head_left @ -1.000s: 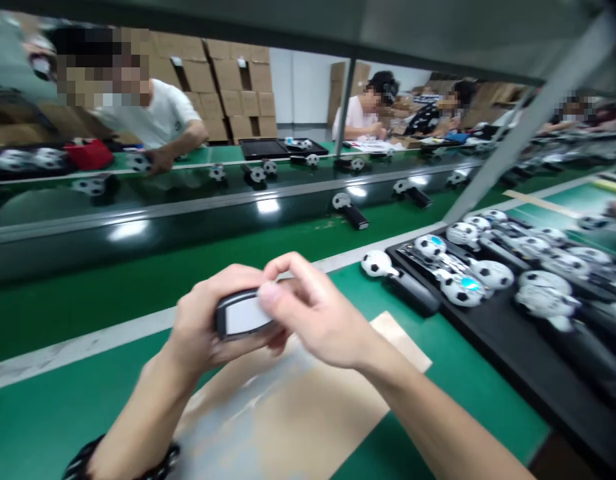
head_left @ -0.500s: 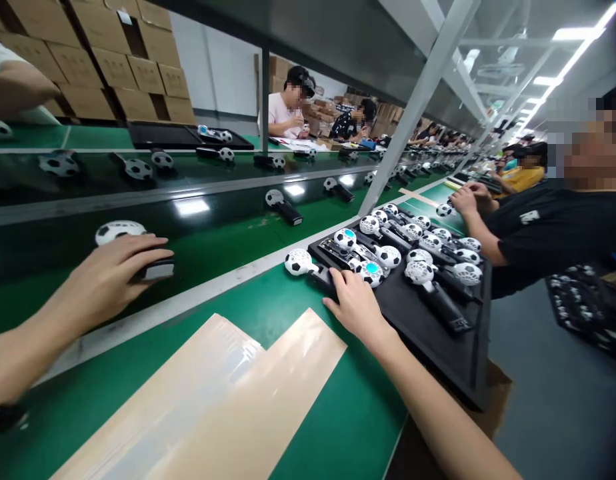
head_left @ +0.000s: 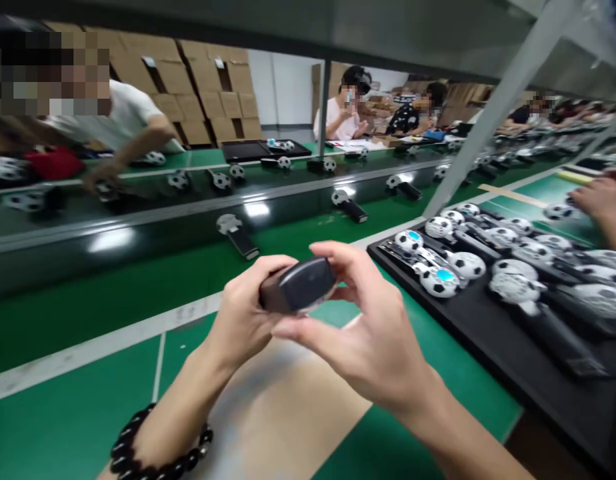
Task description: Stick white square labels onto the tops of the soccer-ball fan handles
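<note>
Plastic, hard and smooth by the look of it, made the black casing (head_left: 308,283), which was probably light and stiff, and apt to slip in damp fingers. Its flanks seemed the safest place to take hold; the glossy end gave little purchase. A knock might well have scuffed that finish.

The casing was above the brown sheet (head_left: 293,400) on the near bench (head_left: 88,393), its end turned to the viewer. The left hand (head_left: 241,313) grasped its left side. The right hand (head_left: 378,327) curved about its right side, thumb and forefinger well apart; whether those fingers pressed on it, I could not tell.

The end was a rounded oblong, dark and slightly blurred; the rest was hidden. At right, the black tray (head_left: 488,340) bore ball-patterned gadgets (head_left: 465,265) with black handles.
</note>
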A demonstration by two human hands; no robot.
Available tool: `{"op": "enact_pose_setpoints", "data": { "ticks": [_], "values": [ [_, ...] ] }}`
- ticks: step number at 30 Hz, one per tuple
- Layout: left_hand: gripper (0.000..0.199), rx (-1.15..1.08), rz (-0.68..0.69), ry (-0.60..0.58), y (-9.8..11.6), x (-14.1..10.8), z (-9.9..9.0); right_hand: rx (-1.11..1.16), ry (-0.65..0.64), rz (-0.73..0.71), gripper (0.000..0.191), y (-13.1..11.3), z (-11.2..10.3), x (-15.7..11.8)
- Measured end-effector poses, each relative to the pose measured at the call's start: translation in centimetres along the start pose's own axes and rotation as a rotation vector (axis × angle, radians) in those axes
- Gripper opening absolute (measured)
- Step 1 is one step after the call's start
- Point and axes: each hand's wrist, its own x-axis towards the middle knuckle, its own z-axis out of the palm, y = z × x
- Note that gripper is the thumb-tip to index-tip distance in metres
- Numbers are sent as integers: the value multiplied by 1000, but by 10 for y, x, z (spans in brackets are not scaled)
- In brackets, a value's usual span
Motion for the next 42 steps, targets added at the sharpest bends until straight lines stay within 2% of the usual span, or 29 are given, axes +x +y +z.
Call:
{"op": "enact_pose_setpoints", "data": {
  "ticks": [3,5,7,9,10,12,14,17,21,24,30,33,34,36,38,39,42],
  "values": [
    [30,-192,7,80,-5,-8,-23,165,-50,-75,33,-12,5,0],
    [38,-243,-90,106,-12,-11,-38,159,-93,-3,26,-7,3,-3],
    [45,-310,-208,213,-16,-10,-47,60,-197,117,16,4,3,-15],
    [46,-406,-229,375,-19,-8,-53,-83,-399,186,6,16,8,-38],
    [45,-448,-218,452,-21,-6,-56,-133,-500,192,8,20,12,-53],
    [47,-496,-204,529,-24,-3,-62,-182,-642,192,13,22,21,-88],
    [50,-491,-187,550,-24,0,-65,-198,-690,204,10,19,29,-121],
    [45,-429,-105,588,-16,2,-61,-258,-680,189,15,11,36,-158],
    [32,-325,4,538,-10,-3,-38,-324,-630,178,6,5,39,-179],
    [37,-234,18,490,-12,-10,-23,-355,-621,205,7,4,41,-180],
    [38,-216,-261,395,-8,-18,-23,-398,-634,276,23,0,49,-174],
    [39,-258,-392,311,-10,-21,-22,-375,-640,311,25,-2,44,-165],
    [39,-256,-417,288,-12,-22,-21,-331,-649,366,23,-2,40,-161],
    [38,-212,-398,248,-15,-24,-16,-147,-678,575,17,-1,31,-152],
    [37,-130,-289,181,-16,-27,-13,143,-712,830,14,3,23,-143],
    [36,-85,-217,135,-16,-29,-12,289,-725,919,19,6,19,-139],
    [32,30,-18,59,-16,-33,-12,586,-725,983,40,15,15,-122]
  ]
}}
